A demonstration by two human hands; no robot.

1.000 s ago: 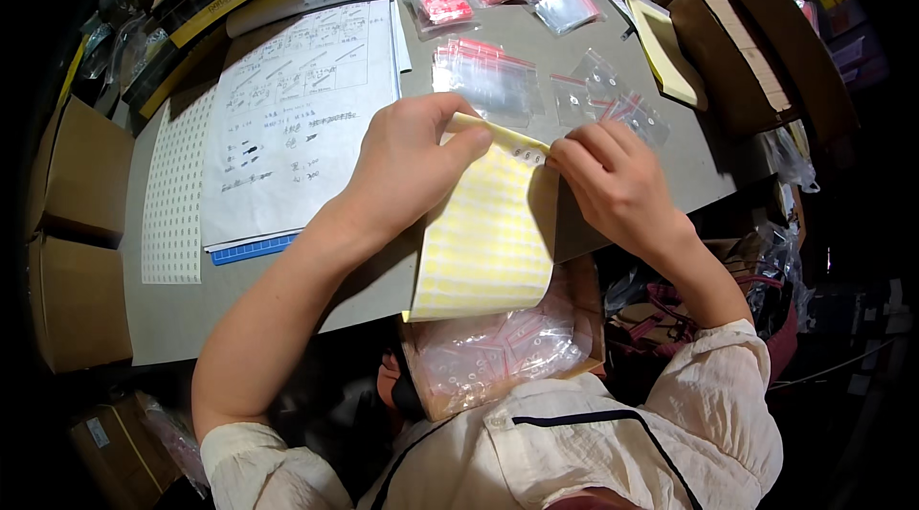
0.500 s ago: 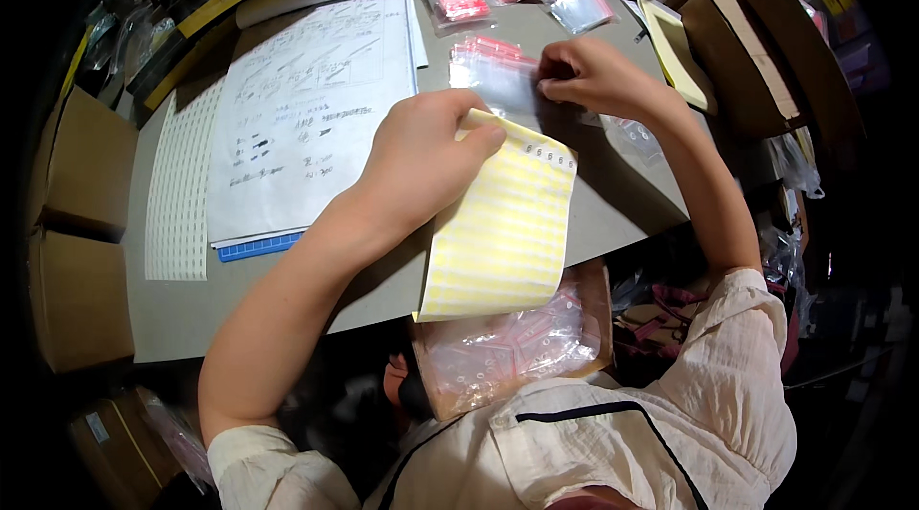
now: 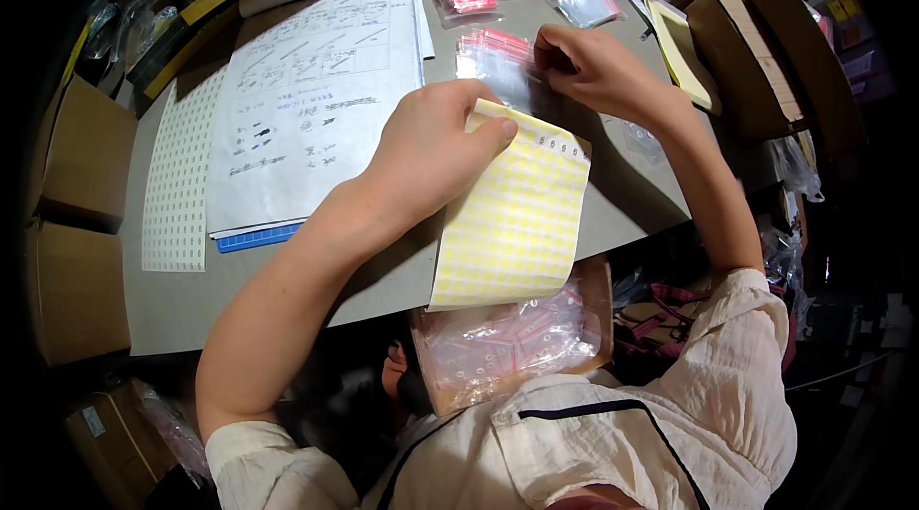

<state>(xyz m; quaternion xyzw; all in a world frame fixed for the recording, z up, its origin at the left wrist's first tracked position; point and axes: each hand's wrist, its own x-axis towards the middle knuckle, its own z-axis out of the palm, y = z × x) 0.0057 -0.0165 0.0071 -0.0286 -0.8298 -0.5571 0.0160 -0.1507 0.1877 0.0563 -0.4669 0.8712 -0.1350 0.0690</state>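
The sheet of yellow round stickers hangs slanted at the middle, its far left corner clamped between the left hand's thumb and fingers, most of which are hidden behind it; the right hand is curled at the right edge of a stack of small bags, covering part of it; its fingertips are shaded, so I cannot tell whether they grip a bag; the sheet's near edge hides some of a cardboard box; the stickers sit in rows on thin, bending paper; the bags are clear plastic with red strips; more crinkled clear plastic fills the box; handwritten papers lie left on the smooth grey table; brown cartons stand at far left; the room's edges sink into black.
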